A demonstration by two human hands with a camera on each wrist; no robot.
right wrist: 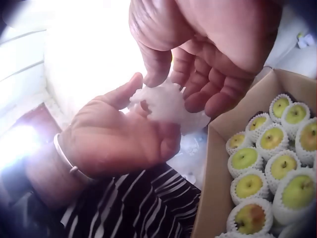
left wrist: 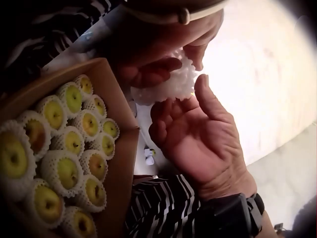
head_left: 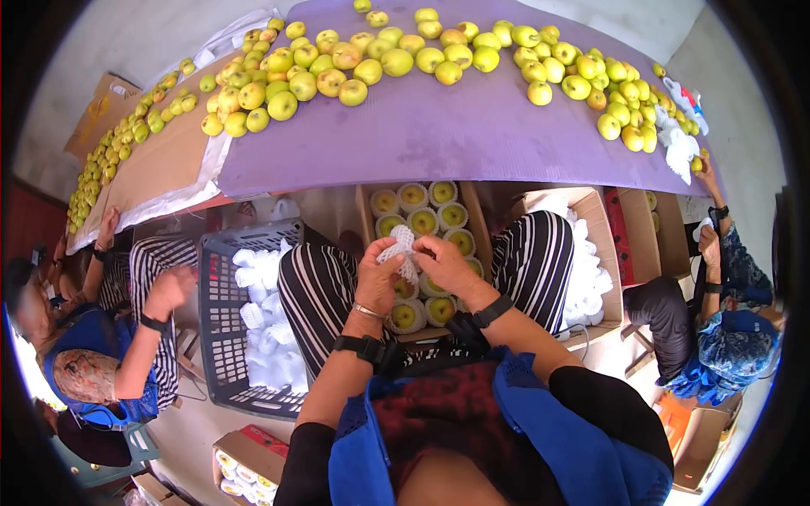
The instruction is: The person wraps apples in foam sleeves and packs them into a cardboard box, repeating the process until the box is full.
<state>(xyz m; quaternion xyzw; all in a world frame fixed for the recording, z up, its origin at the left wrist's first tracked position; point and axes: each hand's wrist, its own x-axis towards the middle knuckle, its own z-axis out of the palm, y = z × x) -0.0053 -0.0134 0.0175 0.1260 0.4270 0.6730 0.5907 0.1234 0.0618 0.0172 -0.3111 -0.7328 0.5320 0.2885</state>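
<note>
Both my hands hold a white foam net sleeve [head_left: 403, 247] above my lap. My left hand [head_left: 380, 274], with a thin bracelet, pinches its left side. My right hand [head_left: 447, 263], with a black watch, curls its fingers round the right side. In the left wrist view the foam net [left wrist: 168, 85] sits between the left hand [left wrist: 148, 69] and the right hand [left wrist: 198, 144]. The right wrist view shows the net [right wrist: 166, 106] pinched by the left hand [right wrist: 114, 139] and the right hand [right wrist: 213, 54]. No fruit shows inside it. Below stands a cardboard box [head_left: 364, 211] of net-wrapped pears [head_left: 422, 221].
A purple mat [head_left: 439, 139] on the table carries many loose yellow-green pears [head_left: 337, 67]. A grey crate [head_left: 215, 320] of foam nets stands at my left knee, and a carton [head_left: 601, 244] of nets at my right. Other seated people [head_left: 126, 337] [head_left: 717, 320] work on both sides.
</note>
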